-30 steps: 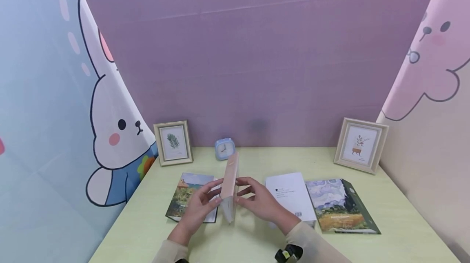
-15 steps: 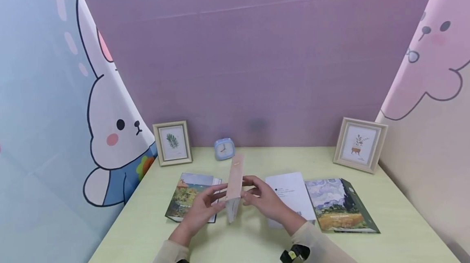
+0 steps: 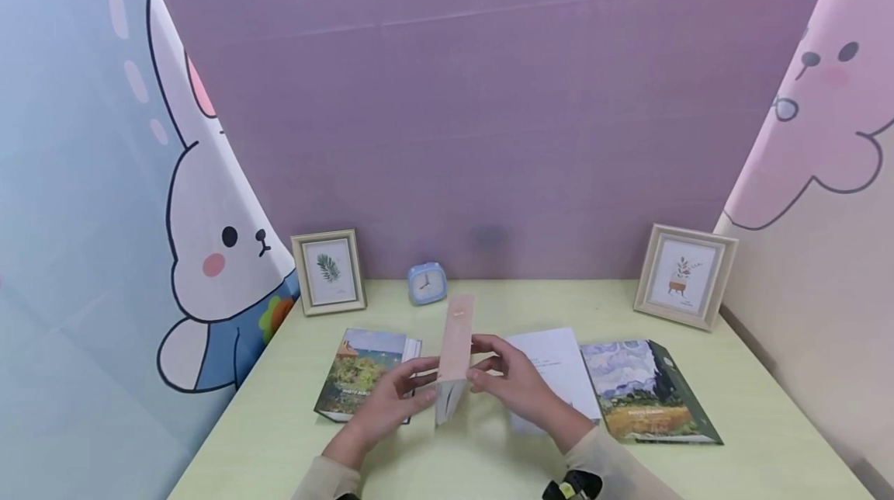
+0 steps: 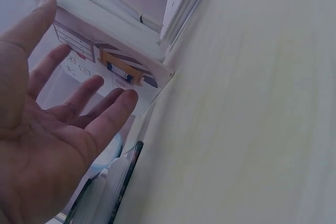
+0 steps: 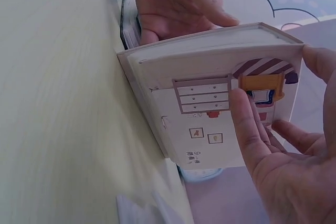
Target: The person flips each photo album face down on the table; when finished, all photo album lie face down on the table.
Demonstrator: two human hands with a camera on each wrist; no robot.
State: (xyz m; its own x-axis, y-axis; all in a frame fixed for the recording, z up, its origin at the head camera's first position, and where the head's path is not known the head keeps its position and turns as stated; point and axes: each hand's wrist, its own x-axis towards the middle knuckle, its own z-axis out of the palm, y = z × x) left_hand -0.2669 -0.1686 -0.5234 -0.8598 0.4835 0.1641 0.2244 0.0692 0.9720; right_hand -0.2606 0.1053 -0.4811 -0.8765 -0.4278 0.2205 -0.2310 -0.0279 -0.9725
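Observation:
Between the two hands stands a thick hardcover book, its pale pink spine up and long edge down at the table. Its white cover has printed furniture and small pictures. My left hand touches the left cover with extended fingers; the left wrist view shows its thumb at the near edge of the book. On the opposite side my right hand lays its fingers against the other cover, thumb near the spine. The pages hang slightly spread. Left of them lies a photo album with a painted garden cover.
To the right lie a white book and another photo album with a painted landscape. A blue clock stands at the back, with a leaf picture frame at left and a plant picture frame at right.
Both hands have shifted the upright book a little to the right, away from the garden album. The spine now faces up more squarely. The other things have stayed put.

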